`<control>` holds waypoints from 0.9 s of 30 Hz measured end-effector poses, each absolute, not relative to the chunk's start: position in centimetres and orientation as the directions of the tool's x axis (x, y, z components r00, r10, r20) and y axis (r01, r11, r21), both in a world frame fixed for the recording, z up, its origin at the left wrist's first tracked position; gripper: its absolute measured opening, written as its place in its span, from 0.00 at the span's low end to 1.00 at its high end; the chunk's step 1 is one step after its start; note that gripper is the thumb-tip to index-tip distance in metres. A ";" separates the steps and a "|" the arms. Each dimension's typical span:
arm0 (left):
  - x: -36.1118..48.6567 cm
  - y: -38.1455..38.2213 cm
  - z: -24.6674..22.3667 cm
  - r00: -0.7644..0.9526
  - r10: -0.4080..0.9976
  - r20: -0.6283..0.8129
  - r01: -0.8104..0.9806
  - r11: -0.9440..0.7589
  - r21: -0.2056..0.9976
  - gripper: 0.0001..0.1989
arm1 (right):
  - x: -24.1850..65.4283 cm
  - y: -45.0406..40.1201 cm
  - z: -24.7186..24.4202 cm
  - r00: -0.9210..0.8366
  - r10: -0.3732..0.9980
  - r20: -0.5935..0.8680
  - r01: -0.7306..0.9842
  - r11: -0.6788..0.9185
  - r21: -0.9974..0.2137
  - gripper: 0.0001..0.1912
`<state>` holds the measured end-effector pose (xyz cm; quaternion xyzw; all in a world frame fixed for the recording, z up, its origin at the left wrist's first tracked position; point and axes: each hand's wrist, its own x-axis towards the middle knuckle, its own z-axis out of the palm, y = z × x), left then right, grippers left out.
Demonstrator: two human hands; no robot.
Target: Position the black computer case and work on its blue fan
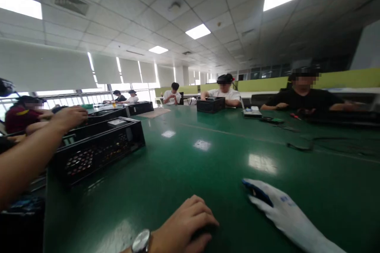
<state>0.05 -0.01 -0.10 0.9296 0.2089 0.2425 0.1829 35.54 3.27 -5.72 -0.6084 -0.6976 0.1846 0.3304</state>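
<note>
My left hand (185,225), bare with a silver watch on the wrist, rests on the green table (190,158) at the bottom centre. Its fingers are curled in and nothing shows inside them. My right hand (282,211) wears a white glove with a blue tip and lies flat on the table a little to the right, fingers stretched forward, holding nothing. The two hands are apart. A bare arm comes in from the left edge, and its hand (69,116) reaches over a black crate (97,148); it looks like a co-worker's.
More black crates (139,107) line the table's left side, and another (210,104) stands at the far end. Several people sit around the table. Small tools and cables (299,146) lie on the right, near a person in black.
</note>
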 end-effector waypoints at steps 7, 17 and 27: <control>0.0 0.4 -1.1 0.790 0.557 0.257 0.455 -0.813 0.364 0.14 | 34.6 1.6 -3.2 -0.101 0.988 0.113 0.665 0.152 -0.731 0.32; -0.4 0.3 -1.8 0.816 0.479 0.325 0.381 -0.867 0.323 0.12 | 35.1 1.3 -1.7 -0.245 0.969 -0.023 0.380 0.074 -0.922 0.33; 1.9 8.6 9.5 0.643 0.584 0.496 0.566 -0.798 0.205 0.16 | 33.2 -2.5 0.3 -0.732 0.658 -0.175 0.117 -0.130 -0.984 0.23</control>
